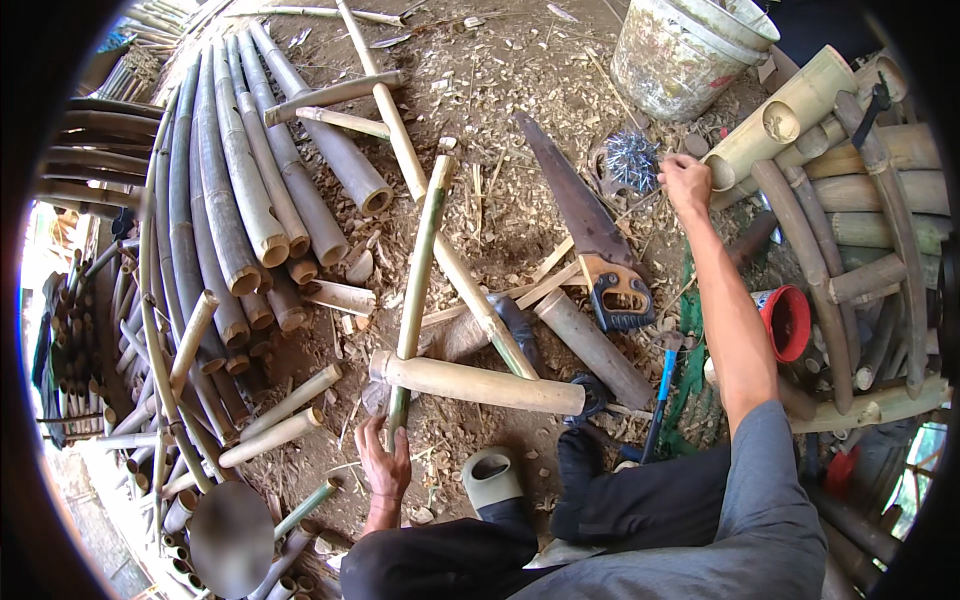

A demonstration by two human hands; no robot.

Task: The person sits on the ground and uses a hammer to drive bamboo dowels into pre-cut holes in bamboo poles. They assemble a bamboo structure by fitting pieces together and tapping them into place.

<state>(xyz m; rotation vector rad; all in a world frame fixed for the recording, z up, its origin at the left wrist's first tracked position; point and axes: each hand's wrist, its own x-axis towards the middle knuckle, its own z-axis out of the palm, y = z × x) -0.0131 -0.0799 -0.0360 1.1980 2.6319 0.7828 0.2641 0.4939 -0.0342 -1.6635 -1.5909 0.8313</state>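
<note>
My left hand (385, 462) is closed around the lower end of a slim green bamboo pole (423, 262). That pole crosses a thick, pale bamboo tube (485, 385) close to my hand; how the two are joined cannot be made out. Stretched out to the far right, my right hand (686, 186) has its fingers curled together. Whatever they may hold is too small or hidden to name. Just left of these fingers lies a shiny silver-blue tangle of strands (632, 162). A handsaw (580, 190) with a black-and-tan handle rests on the ground between my hands.
Long bamboo poles (235, 160) are stacked at the left. Dirty white buckets (690, 55) stand at the far right, above bamboo pieces with cut holes (785, 120). A red container (785, 322) and a blue-handled tool (661, 400) lie right of my feet. Shavings cover the ground.
</note>
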